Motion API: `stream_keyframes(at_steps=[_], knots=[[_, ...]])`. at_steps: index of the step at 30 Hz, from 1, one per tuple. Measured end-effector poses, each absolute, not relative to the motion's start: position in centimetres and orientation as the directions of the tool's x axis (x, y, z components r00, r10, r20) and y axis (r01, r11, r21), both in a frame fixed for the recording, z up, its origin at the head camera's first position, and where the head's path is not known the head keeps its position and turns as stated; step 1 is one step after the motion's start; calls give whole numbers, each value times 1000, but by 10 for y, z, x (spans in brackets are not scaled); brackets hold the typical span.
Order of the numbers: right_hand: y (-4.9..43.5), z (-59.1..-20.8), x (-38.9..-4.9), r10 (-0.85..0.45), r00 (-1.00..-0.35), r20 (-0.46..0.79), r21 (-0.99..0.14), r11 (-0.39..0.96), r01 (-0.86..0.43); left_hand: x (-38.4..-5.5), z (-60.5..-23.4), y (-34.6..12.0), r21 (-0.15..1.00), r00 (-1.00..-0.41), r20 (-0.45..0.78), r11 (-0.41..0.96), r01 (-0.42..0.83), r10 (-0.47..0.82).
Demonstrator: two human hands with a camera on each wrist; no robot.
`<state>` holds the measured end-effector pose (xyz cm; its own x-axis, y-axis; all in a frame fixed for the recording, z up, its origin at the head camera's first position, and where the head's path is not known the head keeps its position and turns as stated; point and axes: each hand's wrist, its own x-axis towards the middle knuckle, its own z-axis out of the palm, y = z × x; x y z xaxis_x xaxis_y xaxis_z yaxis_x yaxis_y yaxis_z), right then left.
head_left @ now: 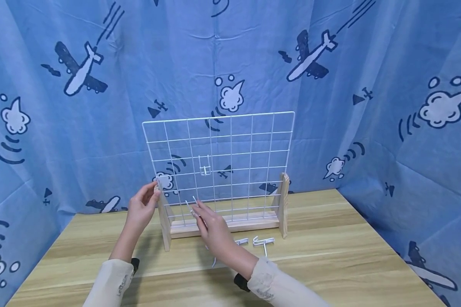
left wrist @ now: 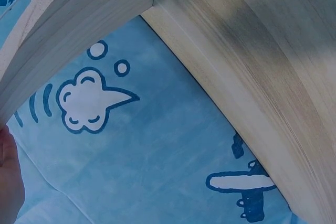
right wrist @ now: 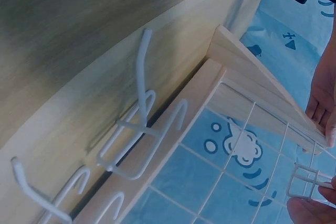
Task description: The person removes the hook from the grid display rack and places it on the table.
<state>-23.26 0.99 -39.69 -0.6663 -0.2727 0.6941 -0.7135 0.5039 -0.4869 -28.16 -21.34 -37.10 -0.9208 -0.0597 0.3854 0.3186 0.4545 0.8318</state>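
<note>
A white wire grid panel [head_left: 231, 135] stands upright in a wooden stand [head_left: 230, 227]. My left hand [head_left: 141, 204] grips the top of the stand's left upright [head_left: 163, 224] between thumb and fingers. Low in front of the grid's left half, my right hand [head_left: 215, 229] pinches a white double-wire hook [right wrist: 304, 180], its prongs pointing up toward the mesh. Another white hook [head_left: 205, 170] hangs on the grid, above and slightly right of the held one.
Several more white wire hooks [head_left: 263, 241] lie on the wood-grain table [head_left: 330, 256] in front of the stand, partly hidden by my right hand and forearm. A blue curtain [head_left: 253, 55] with airplane prints surrounds the table's back and sides.
</note>
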Motion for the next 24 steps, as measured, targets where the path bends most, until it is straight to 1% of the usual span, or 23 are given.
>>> stream_keyframes(at_steps=[14,18,24], knots=[[23,-396,-229,-326,-663,674,-465,510,-723,-283,-373,-214,825,-909,413,447,345,-61],[27,-395,-229,-332,-653,680,-463,496,-735,-283,-374,-214,830,-912,407,441,340,-62],[35,-396,-229,-344,-613,711,-425,485,-764,-282,-373,-213,834,-915,399,439,333,-63]])
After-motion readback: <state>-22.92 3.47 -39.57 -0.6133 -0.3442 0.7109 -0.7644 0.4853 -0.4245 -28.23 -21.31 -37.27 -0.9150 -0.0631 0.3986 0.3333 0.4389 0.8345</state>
